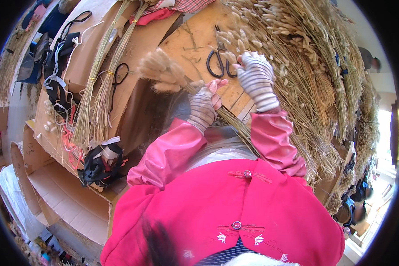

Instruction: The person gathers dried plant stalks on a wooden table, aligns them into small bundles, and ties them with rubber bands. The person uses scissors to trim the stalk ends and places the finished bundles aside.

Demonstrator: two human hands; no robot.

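Note:
My left hand (206, 103), in a striped fingerless glove, grips a bunch of dried bunny-tail grass (164, 71). Its fluffy heads point to the upper left, and the stems run down toward my right forearm. My right hand (256, 78), gloved the same way, is at the left edge of a large heap of dried bunny-tail grass (286, 73). Its fingers are curled beside some fluffy heads; whether they pinch a stem is hidden. Black-handled scissors (215, 63) lie on the wooden tabletop (176, 46), just left of my right hand and partly covered by grass heads.
Two tied grass bundles (101, 76) lie on cardboard at the left, next to a black cord loop (119, 74). Tangled straps and ties (103, 159) hang at the cardboard's near end. Below stands an open cardboard box (69, 196). A checked cloth (186, 6) is at the far edge.

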